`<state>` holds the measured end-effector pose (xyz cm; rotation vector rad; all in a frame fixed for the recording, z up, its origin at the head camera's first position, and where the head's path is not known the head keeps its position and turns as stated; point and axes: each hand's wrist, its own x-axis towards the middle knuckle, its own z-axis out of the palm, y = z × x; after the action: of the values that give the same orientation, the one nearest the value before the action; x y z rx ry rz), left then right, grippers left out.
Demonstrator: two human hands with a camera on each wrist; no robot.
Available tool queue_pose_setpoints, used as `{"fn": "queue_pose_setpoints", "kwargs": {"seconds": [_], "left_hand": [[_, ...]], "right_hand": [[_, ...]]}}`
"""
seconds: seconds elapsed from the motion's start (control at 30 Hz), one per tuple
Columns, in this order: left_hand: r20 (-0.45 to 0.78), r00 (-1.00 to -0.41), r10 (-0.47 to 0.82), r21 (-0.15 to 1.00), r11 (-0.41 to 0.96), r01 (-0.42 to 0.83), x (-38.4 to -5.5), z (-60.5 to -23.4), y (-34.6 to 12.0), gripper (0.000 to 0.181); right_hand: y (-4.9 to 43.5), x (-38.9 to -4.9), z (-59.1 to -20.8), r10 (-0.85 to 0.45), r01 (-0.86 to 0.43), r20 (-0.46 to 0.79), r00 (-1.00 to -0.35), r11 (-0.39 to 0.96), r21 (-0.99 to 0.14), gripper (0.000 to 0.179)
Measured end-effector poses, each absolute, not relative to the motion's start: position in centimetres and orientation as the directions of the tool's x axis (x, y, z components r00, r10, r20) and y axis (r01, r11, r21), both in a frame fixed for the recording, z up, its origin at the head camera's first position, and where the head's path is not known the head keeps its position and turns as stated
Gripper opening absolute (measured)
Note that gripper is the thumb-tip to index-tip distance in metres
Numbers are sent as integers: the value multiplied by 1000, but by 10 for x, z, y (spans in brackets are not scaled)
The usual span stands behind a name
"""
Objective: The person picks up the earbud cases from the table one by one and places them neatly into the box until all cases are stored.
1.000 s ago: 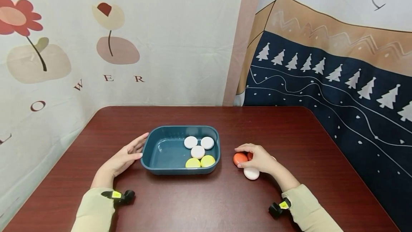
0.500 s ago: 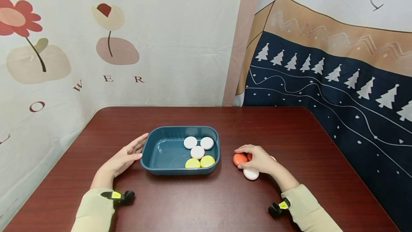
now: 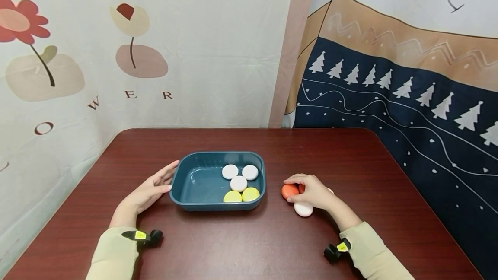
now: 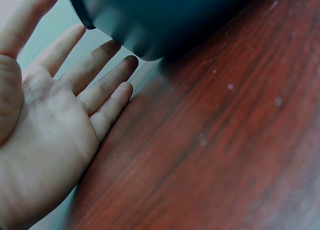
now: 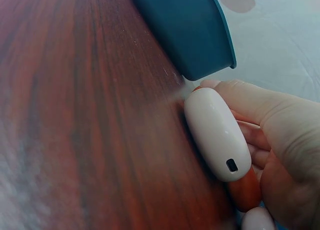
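My left hand [image 3: 149, 191] rests with straight, spread fingertips at the left wall of a dark teal tray [image 3: 218, 206]. In the left wrist view its palm and extended fingers lie beside the tray's outer wall [image 4: 165, 19]. To the right of the tray my right hand [image 3: 313, 191] pinches an orange rounded disc [image 3: 289, 191] between thumb and fingers, on the table. A second orange disc [image 3: 301, 189] is partly hidden under the hand. A white disc [image 3: 303, 209] lies just in front; in the right wrist view this white disc [image 5: 217, 135] shows a dark slot in its side.
Inside the tray, three white discs [image 3: 230, 172] and two yellow discs [image 3: 250, 194] lie toward the right. Another white disc [image 3: 331, 190] peeks out behind the right hand. Everything stands on a reddish-brown wooden table [image 3: 233, 245], with printed curtains [image 3: 218, 55] behind it.
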<state>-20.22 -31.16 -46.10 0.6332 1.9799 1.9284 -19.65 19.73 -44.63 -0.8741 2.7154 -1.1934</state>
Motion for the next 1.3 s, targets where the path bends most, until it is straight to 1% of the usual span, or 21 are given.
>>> {"fn": "queue_pose_setpoints", "kwargs": {"seconds": [0.4,0.8,1.3], "left_hand": [[104,-842,530,993,-8,118,-201,-460,-313,69],[83,-856,510,995,6,100,-200,-461,-312,70],[74,-859,506,995,15,95,-200,-460,-311,70]], "right_hand": [[195,-196,-443,-491,-478,214,-844,509,-716,45],[192,-191,-436,-433,-437,215,-875,517,-736,45],[180,-193,-424,-437,-471,269,-858,461,-752,48]]}}
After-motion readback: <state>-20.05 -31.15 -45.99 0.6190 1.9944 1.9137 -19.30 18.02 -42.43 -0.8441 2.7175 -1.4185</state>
